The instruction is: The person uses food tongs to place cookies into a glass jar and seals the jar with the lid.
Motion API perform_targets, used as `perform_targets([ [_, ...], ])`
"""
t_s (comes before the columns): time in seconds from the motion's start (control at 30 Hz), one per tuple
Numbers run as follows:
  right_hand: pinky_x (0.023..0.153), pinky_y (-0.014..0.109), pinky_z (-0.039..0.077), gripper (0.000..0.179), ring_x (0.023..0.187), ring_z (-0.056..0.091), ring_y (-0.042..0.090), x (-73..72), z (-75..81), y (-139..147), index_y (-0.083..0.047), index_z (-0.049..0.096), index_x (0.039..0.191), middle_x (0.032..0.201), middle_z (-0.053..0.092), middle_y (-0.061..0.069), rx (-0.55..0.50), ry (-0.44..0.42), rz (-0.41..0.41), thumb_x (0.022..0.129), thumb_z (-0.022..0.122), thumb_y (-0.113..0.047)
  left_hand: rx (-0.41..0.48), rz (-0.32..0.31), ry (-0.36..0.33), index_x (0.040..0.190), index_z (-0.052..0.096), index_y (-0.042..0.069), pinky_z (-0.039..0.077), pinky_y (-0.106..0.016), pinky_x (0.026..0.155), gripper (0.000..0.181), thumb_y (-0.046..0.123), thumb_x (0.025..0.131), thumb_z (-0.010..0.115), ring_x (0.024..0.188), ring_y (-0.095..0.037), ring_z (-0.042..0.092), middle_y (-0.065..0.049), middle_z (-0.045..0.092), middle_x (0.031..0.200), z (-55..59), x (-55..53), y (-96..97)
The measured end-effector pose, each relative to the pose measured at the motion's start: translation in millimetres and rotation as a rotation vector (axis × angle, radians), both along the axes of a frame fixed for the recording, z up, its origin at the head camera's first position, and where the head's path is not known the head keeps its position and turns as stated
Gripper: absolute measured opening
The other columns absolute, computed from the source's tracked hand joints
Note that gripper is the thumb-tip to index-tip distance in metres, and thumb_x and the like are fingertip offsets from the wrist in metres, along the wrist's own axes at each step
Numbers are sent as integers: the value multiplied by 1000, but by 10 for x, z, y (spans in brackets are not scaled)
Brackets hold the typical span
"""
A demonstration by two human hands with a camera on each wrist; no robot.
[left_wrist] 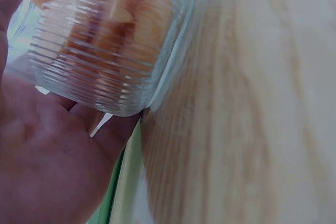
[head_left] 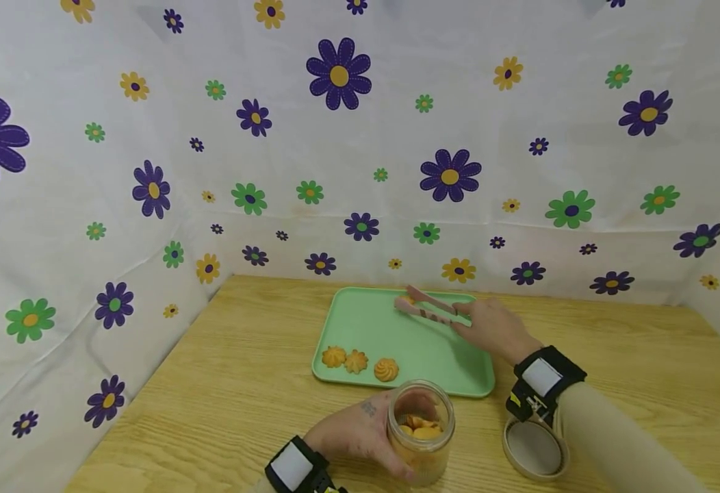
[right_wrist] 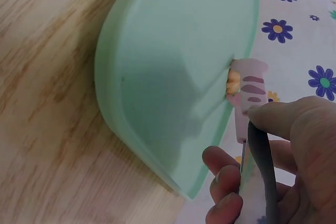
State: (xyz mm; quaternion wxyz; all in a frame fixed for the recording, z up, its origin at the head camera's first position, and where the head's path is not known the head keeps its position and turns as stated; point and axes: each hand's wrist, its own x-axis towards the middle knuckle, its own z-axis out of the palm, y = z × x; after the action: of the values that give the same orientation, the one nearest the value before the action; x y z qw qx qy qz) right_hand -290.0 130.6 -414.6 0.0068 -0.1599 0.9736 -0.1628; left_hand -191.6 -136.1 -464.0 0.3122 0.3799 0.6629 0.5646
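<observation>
Looking like a small staged recording booth, being screened on three sides by flower-printed white sheeting [head_left: 384,130], enclosing a wood-grain worktop [head_left: 230,363], and showing strapped-on wrist devices [head_left: 541,377]

On your right wrist you wear a broad black band [head_left: 568,364] with a whitish rectangular patch [head_left: 541,377], and below it a small black device [head_left: 522,402] showing a yellow mark and a bit of silvery metal. A pale beige sleeve [head_left: 627,435] covers that forearm. Your left wrist has a matching black strap [head_left: 314,461] with its own whitish panel [head_left: 292,468], and your bare left hand [head_left: 360,430] bears a small bluish-grey marking [head_left: 368,409].
</observation>
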Motion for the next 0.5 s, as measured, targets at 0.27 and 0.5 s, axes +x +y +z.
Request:
perform_targets([
  [0.27,50,26,35,44,69,50,18,18,-43,-33,-3,63,138,101,72,14,31,75,39,100,66,-25,-19,-2,8,147,46,18,36,-26,116,80,4,79,85,135,-12,51,4,58,143,10,-6,21],
  [0.5,50,25,33,37,63,46,16,132,-64,44,-4,68,132,74,59,3,52,186,113,99,68,-21,-34,5,29,147,47,18,35,-27,117,79,6,78,86,135,-11,51,4,58,142,12,-11,13],
])
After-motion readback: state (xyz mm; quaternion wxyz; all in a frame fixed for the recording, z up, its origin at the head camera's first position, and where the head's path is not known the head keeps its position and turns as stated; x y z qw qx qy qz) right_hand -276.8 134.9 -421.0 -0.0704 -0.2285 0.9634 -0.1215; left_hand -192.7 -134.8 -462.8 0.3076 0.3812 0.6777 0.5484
